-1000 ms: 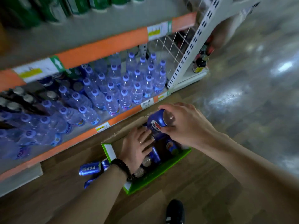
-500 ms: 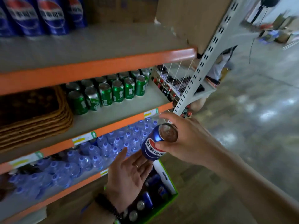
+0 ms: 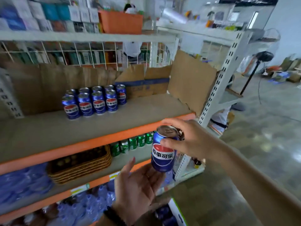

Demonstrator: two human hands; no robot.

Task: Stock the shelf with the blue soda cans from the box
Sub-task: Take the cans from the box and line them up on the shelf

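My right hand (image 3: 187,139) grips a blue soda can (image 3: 162,154) near its top and holds it upright in front of the shelf's orange edge (image 3: 97,141). Just under the can my left hand (image 3: 138,185) is palm up with relaxed fingers, its fingertips close to the can's base and holding nothing. Several blue soda cans (image 3: 94,101) stand in rows on the grey shelf board (image 3: 48,131) at the back left. The green and white box (image 3: 175,211) shows at the bottom edge with blue cans inside.
Torn cardboard (image 3: 190,80) lines the back and right of the shelf. Below it stand green cans (image 3: 133,143) and a wicker basket (image 3: 78,162); water bottles (image 3: 91,203) fill the lowest level. A white perforated upright (image 3: 216,88) marks the right end, with bare floor (image 3: 260,144) beyond.
The view has swung up from the box on the floor to the upper shelf. My right hand has lifted the blue can upward, and my left hand has left the box and followed underneath.
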